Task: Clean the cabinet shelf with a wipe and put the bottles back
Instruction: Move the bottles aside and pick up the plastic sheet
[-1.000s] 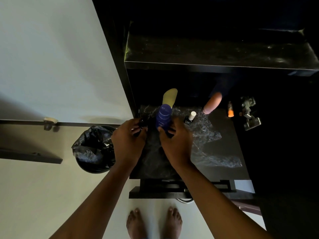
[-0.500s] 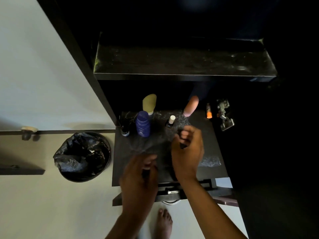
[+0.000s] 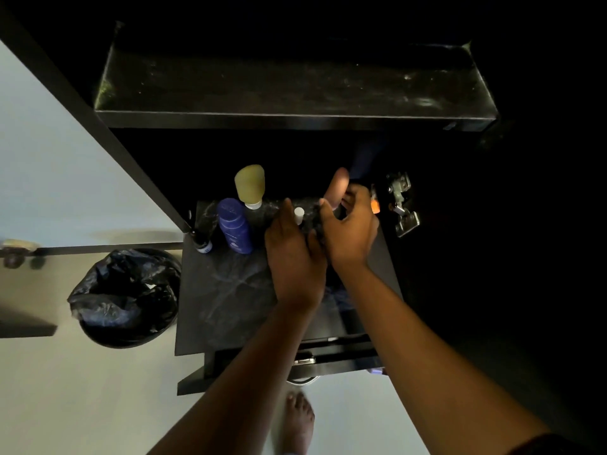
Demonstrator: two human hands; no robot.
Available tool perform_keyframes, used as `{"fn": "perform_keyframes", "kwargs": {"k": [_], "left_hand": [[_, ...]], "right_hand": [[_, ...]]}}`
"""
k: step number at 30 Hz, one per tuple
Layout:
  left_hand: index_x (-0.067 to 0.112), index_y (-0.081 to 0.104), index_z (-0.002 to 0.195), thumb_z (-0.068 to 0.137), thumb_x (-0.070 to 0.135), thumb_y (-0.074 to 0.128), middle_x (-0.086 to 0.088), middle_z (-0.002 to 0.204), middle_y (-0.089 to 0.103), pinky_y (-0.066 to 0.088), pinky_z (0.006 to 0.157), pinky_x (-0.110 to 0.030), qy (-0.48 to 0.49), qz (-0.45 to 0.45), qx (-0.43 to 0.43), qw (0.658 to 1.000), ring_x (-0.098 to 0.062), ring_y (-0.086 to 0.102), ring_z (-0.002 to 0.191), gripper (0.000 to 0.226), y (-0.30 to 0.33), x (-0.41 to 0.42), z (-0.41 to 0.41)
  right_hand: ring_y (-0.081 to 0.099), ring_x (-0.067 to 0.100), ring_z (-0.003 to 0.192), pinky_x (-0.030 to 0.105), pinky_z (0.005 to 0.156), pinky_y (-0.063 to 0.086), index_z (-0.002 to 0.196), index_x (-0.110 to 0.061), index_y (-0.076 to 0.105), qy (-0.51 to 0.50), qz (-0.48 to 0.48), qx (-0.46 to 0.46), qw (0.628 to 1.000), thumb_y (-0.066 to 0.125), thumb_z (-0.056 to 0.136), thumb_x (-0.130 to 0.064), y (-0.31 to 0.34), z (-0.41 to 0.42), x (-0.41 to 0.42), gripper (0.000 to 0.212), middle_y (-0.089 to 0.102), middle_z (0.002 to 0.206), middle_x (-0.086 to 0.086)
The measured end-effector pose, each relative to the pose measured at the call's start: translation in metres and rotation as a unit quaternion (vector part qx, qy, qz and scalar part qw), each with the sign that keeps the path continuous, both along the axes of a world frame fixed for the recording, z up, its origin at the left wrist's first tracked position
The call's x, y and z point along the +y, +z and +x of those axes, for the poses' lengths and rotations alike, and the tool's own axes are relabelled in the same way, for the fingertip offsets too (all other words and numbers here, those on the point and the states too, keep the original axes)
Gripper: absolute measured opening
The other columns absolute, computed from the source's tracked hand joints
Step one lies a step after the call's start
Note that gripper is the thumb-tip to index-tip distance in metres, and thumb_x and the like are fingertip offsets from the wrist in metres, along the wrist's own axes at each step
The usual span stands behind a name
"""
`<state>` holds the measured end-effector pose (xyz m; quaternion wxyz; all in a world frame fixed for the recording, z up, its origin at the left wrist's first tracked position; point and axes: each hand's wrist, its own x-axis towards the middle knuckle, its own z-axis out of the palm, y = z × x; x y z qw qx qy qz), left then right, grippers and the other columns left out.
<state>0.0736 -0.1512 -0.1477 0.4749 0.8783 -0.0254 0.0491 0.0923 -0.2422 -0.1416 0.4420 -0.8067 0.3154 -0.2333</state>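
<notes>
Both hands sit together over the back-right of the lower shelf (image 3: 230,290). My left hand (image 3: 295,254) has fingers out fairly straight, next to a small white-capped bottle (image 3: 299,214) — touching or not, can't tell. My right hand (image 3: 353,224) curls by the pink bottle (image 3: 336,187), w/ something dark at the fingertips; whether it's clamped on the bottle or on that dark bit, I can't tell.

Bottles stand along the shelf's back: tiny dark dropper (image 3: 201,241) far left, blue bottle (image 3: 235,226), yellow-green tube (image 3: 250,185) standing on its cap, then white-cap and pink.

Handling, my guess: small plastic toiletries — light, stiff, smooth, prob. slippery. Tall narrow ones tip easily, so I'd take them round the body mid-height, not by the cap. The dropper looks like glass; pinch it low.

Hard to read: cabinet interior is v. dark, and the upper shelf (image 3: 295,90) shows only dusty smears. The orange item (image 3: 375,205) by the hinge (image 3: 402,205) is half hidden behind my right hand. No wipe visible for sure — the dark thing at my fingertips could be it, can't confirm. Shelf under my hands is covered.
</notes>
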Motion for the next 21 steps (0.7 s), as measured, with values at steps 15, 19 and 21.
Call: {"fn": "perform_keyframes", "kwargs": {"k": [15,19,21], "left_hand": [[0.023,0.070,0.124,0.093,0.015,0.075,0.009,0.118,0.073,0.057,0.091,-0.033,-0.023,-0.042,-0.030,0.998,-0.013,0.069,0.108,0.032,0.016,0.066,-0.058],[0.021,0.073,0.120,0.093,0.021,0.074,0.009,0.111,0.074,0.058,0.087,-0.037,0.012,-0.033,-0.017,0.999,-0.012,0.070,0.103,0.027,0.022,0.107,-0.070],[0.019,0.075,0.115,0.091,0.022,0.072,0.008,0.107,0.076,0.059,0.085,-0.043,0.036,-0.019,-0.019,0.999,-0.013,0.071,0.099,0.024,0.022,0.126,-0.065]], "right_hand": [[0.072,0.010,0.097,0.036,0.083,0.062,0.118,-0.026,0.068,0.058,0.040,-0.041,0.997,0.071,0.093,-0.019,0.007,-0.048,0.035,0.027,0.073,0.103,-0.003],[0.070,0.007,0.104,0.027,0.089,0.061,0.122,-0.024,0.069,0.086,0.060,-0.030,0.994,0.073,0.090,-0.015,0.004,-0.071,0.065,0.033,0.073,0.113,-0.003],[0.069,0.004,0.107,0.021,0.089,0.059,0.123,-0.020,0.069,0.107,0.065,-0.036,0.992,0.075,0.088,-0.009,0.004,-0.076,0.079,0.037,0.072,0.117,-0.004]]}}
